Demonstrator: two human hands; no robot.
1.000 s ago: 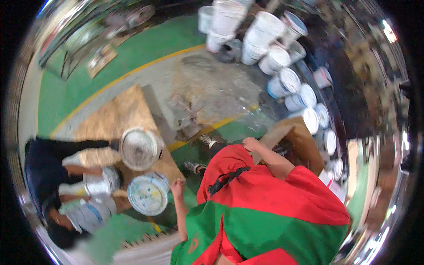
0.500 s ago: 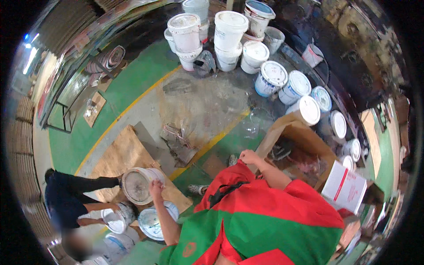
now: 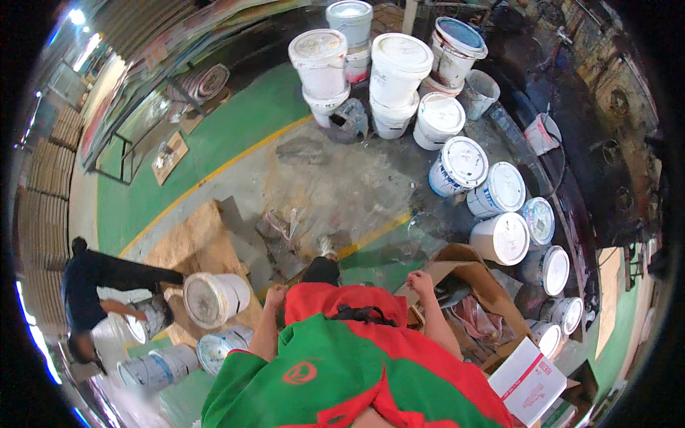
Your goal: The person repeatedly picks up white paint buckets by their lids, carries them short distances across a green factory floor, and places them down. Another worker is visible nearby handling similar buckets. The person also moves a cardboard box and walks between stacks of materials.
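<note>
My left hand (image 3: 275,296) hangs ahead of my body, its fingers curled with nothing showing in them. Left of it, apart from the hand, is a white lidded paint bucket (image 3: 214,299) with a stained top. My right hand (image 3: 419,282) is also curled, and I see nothing held in it. It is nearest to an open cardboard box (image 3: 492,303) with crumpled plastic inside. I wear a red and green garment, and one shoe (image 3: 326,247) shows on the floor ahead.
Lidded buckets (image 3: 459,164) line the right side; stacked buckets (image 3: 325,68) stand at the back. At left, a co-worker (image 3: 89,289) bends over a bucket (image 3: 150,317). A brown sheet (image 3: 196,242) and plastic scraps (image 3: 278,232) lie on the floor. A white carton (image 3: 528,381) is lower right.
My left hand has moved right, away from the stained-topped bucket. My right hand has shifted slightly right and lower in view. A foot has come forward, and the co-worker's arm has moved.
</note>
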